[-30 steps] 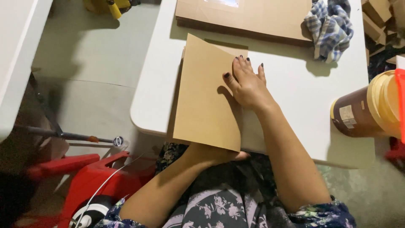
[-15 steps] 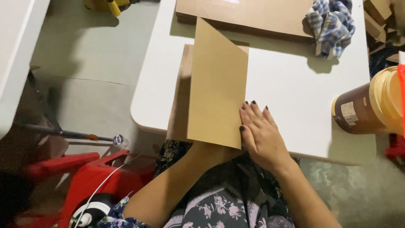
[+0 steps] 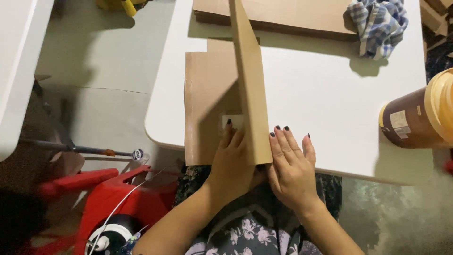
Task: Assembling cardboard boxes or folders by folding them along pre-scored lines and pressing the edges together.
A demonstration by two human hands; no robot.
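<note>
A brown cardboard sheet (image 3: 207, 99) lies on the white table (image 3: 321, 108), and one flap (image 3: 250, 80) of it stands almost upright along a fold. My left hand (image 3: 233, 160) holds the near end of the flap from the left side, fingers on the flat part by a small white label (image 3: 232, 121). My right hand (image 3: 292, 165) rests flat on the table against the right side of the flap's base, fingers spread.
More flat cardboard (image 3: 292, 14) is stacked at the table's far edge beside a blue checked cloth (image 3: 377, 26). A brown jar with a tan lid (image 3: 420, 115) lies at the right edge. A red stool (image 3: 122, 203) and a metal rod (image 3: 80, 150) stand on the floor to the left.
The flap has swung from lying folded over to the left up to nearly vertical. My right hand slid back from the sheet's top to the near table edge; my left hand came up onto the sheet.
</note>
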